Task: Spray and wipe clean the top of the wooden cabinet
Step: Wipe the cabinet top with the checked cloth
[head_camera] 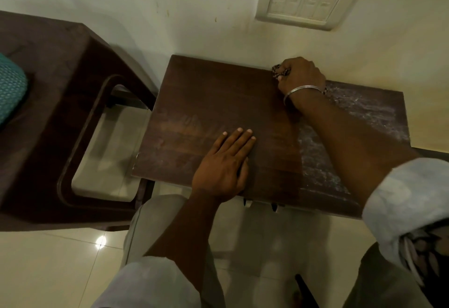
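Observation:
The dark wooden cabinet top (213,103) fills the middle of the view, against the wall. Its left part looks clean and dark; its right part (364,113) is covered with whitish streaks. My right hand (301,74) is at the far edge by the wall, shut on a patterned brown cloth (279,70) pressed to the wood. A metal bangle sits on that wrist. My left hand (226,162) lies flat on the near part of the top, fingers together, holding nothing. No spray bottle is in view.
A dark brown plastic chair (60,89) stands just left of the cabinet, with a teal cushion (9,86) at the frame's left edge. A switch plate (308,1) is on the wall above. Glossy tiled floor (48,271) lies below.

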